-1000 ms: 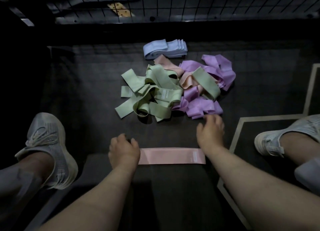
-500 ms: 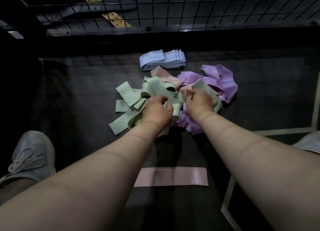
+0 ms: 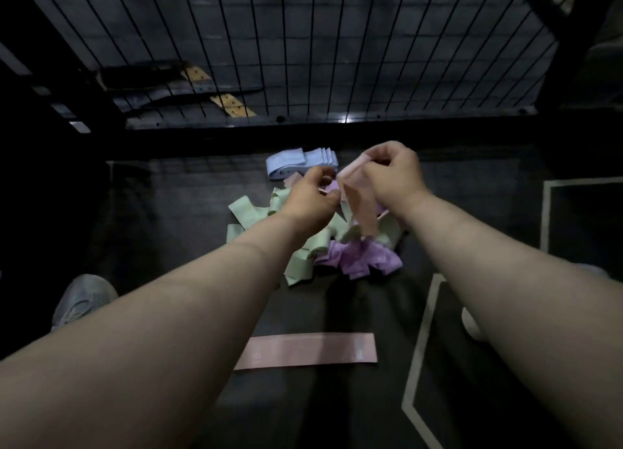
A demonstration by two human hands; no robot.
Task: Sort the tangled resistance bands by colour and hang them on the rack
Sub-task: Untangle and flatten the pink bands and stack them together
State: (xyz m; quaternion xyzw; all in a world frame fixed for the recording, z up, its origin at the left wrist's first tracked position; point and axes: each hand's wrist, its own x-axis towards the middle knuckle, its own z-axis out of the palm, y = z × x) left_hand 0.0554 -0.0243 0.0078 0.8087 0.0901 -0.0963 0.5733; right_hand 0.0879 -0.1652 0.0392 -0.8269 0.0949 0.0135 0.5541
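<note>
A tangled heap of bands lies on the dark floor mat: green bands [image 3: 249, 214] on the left, purple bands [image 3: 364, 260] at the front. My right hand [image 3: 392, 175] pinches a pink band [image 3: 359, 209] and holds it lifted above the heap, its loop hanging down. My left hand [image 3: 310, 195] hovers over the heap with curled fingers gripping a band end near the pink one. A folded stack of blue bands [image 3: 296, 162] sits behind the heap. One flat pink band [image 3: 306, 351] lies near me.
A black wire grid rack [image 3: 303, 61] rises behind the mat. A grey shoe [image 3: 81, 302] is at the left. Pale floor lines [image 3: 421, 340] run along the right.
Both hands moved from the flat pink band into the heap. The right hand has pulled a pink band up out of the tangle. The camera tilted upward.
</note>
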